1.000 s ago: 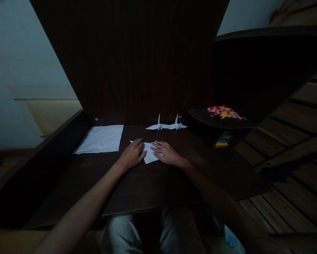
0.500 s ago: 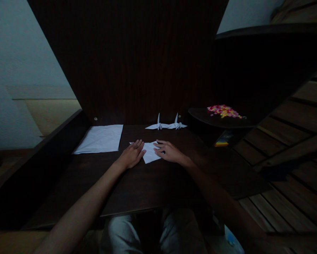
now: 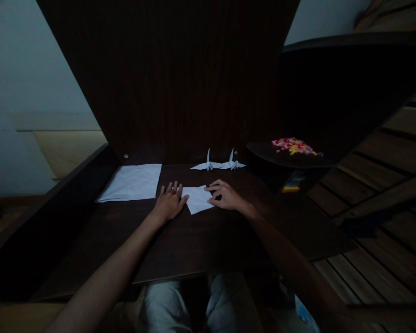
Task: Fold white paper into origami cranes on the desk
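Note:
A white piece of folded paper (image 3: 197, 200) lies flat on the dark desk in front of me. My left hand (image 3: 169, 201) rests flat with fingers spread over its left part, the thumb along the paper. At the right edge, my right hand (image 3: 225, 196) touches the paper with index finger and thumb stretched out and apart, the other fingers curled. Behind the paper stand two white origami cranes (image 3: 209, 165) side by side, with pointed necks raised. To the left lies a stack of white paper sheets (image 3: 133, 181).
A dark wooden panel (image 3: 180, 83) rises behind the desk (image 3: 194, 245). On a low corner shelf (image 3: 263, 152) at right sits a pile of small pink, red and yellow pieces (image 3: 294, 146). Under that shelf is a yellow item (image 3: 291, 189). A raised side board (image 3: 55, 203) borders the left.
My left hand has slid a little left, showing more of the paper. My right hand has shifted slightly right, its index finger and thumb at the paper's right edge.

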The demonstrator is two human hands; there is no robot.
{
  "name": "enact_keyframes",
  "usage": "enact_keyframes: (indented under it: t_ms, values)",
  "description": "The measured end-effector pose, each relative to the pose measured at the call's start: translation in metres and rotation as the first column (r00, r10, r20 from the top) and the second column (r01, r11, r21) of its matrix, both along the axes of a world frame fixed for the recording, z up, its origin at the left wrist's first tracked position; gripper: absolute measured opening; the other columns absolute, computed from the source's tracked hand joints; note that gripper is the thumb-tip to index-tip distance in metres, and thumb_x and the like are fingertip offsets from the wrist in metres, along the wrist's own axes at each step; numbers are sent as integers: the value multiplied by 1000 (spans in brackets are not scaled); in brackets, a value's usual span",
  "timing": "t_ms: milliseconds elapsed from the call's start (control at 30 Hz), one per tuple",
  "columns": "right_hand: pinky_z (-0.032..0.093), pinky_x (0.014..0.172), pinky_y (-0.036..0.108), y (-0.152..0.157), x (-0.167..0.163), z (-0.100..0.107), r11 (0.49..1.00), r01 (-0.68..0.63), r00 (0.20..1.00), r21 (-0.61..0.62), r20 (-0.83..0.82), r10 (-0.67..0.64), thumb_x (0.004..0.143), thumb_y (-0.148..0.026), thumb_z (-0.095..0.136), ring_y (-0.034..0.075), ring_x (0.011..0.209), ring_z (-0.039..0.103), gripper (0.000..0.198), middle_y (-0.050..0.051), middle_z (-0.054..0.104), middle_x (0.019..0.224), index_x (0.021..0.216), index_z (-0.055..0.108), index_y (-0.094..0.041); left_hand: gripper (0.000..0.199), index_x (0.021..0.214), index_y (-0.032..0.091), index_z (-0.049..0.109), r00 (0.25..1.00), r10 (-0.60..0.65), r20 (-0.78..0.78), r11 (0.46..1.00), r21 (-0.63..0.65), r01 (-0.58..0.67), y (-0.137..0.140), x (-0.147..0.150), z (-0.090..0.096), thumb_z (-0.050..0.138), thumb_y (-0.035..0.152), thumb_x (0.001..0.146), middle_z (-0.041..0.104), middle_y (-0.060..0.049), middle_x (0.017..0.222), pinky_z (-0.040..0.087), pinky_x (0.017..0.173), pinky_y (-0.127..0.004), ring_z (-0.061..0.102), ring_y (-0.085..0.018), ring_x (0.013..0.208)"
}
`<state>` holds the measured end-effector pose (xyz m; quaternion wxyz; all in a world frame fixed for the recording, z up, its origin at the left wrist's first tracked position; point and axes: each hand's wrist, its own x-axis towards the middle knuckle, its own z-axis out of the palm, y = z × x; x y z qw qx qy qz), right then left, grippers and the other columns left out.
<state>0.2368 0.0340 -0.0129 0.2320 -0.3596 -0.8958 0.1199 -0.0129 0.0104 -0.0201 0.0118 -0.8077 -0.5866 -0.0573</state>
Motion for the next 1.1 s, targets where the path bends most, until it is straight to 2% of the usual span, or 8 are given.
enact_keyframes:
  t_ms: [167, 333, 500, 633, 733, 800, 967, 1100]
  values:
    - [46, 86, 42, 0, 1, -2, 999, -49, 998, 19, -43, 49, 74, -21, 69, 24, 105, 53, 18, 4, 70, 109, 56, 67, -20, 54, 138, 15, 43, 999, -47, 17, 997, 68, 45, 1, -2, -2, 33, 45, 95, 42, -17, 144, 22, 107, -61, 30, -37, 136]
    - [46, 85, 40, -2, -1, -3, 999, -42, 996, 21, -82, 44, 72, -19, 69, 23, 101, 55, 20, 4, 71, 105, 54, 61, -20, 44, 132, 15, 51, 972, -222, 76, 969, 132, 211, 3, -2, -5, 31, 33, 97, 46, -15, 141, 28, 110, -48, 36, -29, 135]
    - [48, 80, 37, -4, -8, -3, 1000, 13, 985, 27, -173, -8, 78, -22, 64, 21, 91, 58, 30, 5, 73, 97, 50, 55, -19, 48, 128, 19, 56, 940, -318, 123, 945, 117, 305, 2, -2, -6, 36, 46, 94, 45, -11, 143, 27, 111, -51, 31, -31, 137]
    - [47, 85, 37, -2, -12, -8, 995, 93, 970, 33, -230, -83, 81, -21, 62, 20, 91, 59, 8, 6, 72, 95, 76, 68, -19, 50, 132, 20, 53, 917, -356, 178, 934, 67, 350, 2, -3, -6, 39, 49, 93, 38, -11, 147, 23, 112, -54, 23, -33, 140]
    - [46, 89, 38, 0, -13, -14, 988, 151, 961, -2, -234, -148, 82, -21, 62, 20, 99, 57, 23, 7, 69, 103, 104, 67, -20, 48, 133, 21, 51, 885, -407, 226, 912, 44, 408, 1, -3, -5, 38, 45, 94, 32, -9, 151, 22, 113, -51, 17, -31, 142]
    - [46, 90, 38, 0, -15, -16, 985, 167, 959, -44, -225, -173, 83, -20, 60, 20, 103, 56, 31, 7, 67, 109, 113, 63, -22, 47, 135, 20, 48, 864, -433, 256, 899, 63, 433, 2, -2, -5, 38, 42, 95, 29, -9, 152, 23, 114, -48, 15, -28, 142]
    - [44, 92, 38, -1, -20, -17, 978, 177, 954, -107, -224, -197, 80, -15, 61, 20, 103, 57, 31, 7, 66, 109, 111, 63, -21, 49, 138, 18, 43, 862, -416, 291, 908, 179, 378, 5, -1, -9, 43, 37, 93, 30, -10, 152, 24, 114, -47, 16, -27, 142]
    - [47, 83, 33, -2, -22, -17, 969, 199, 925, -144, -300, -234, 73, -12, 67, 18, 90, 60, 33, 6, 67, 95, 106, 64, -19, 57, 139, 14, 39, 909, -270, 317, 955, 212, 210, 6, -2, -10, 50, 39, 89, 31, -14, 150, 28, 112, -49, 19, -30, 141]
